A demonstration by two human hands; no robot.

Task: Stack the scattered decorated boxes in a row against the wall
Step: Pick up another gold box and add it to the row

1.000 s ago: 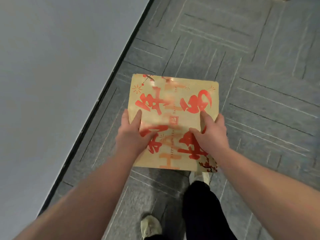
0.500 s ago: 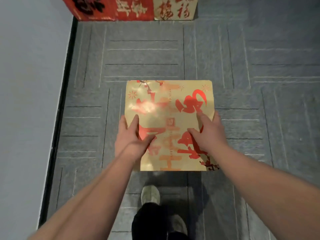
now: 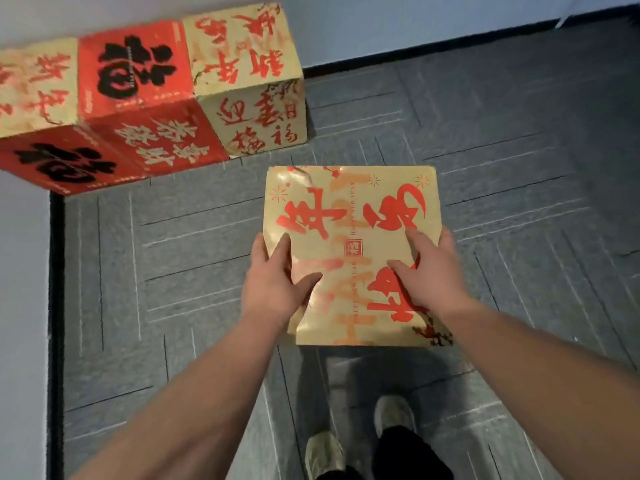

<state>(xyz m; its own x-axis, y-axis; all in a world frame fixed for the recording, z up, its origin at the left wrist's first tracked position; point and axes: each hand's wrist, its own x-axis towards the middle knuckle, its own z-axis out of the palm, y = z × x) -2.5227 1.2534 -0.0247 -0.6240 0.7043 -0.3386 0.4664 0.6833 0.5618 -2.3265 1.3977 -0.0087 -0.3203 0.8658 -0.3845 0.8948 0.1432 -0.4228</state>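
Fingers of both hands lie on top of the gold box point(image 3: 349, 244) with thumbs spread inward across its lid, the left hand point(image 3: 273, 282) wrapping its left edge and the right hand point(image 3: 429, 271) its right edge; the box is carried level above the grey carpet point(image 3: 519, 202), over two shoes point(image 3: 360, 441) at the near edge. Farther off, against the wall point(image 3: 381, 22) in the corner, boxes stand touching in a row: a gold cube point(image 3: 249, 81) at the right end, a red box point(image 3: 138, 77) beside it, then another gold box point(image 3: 31, 88) sitting on a red one point(image 3: 62, 164).
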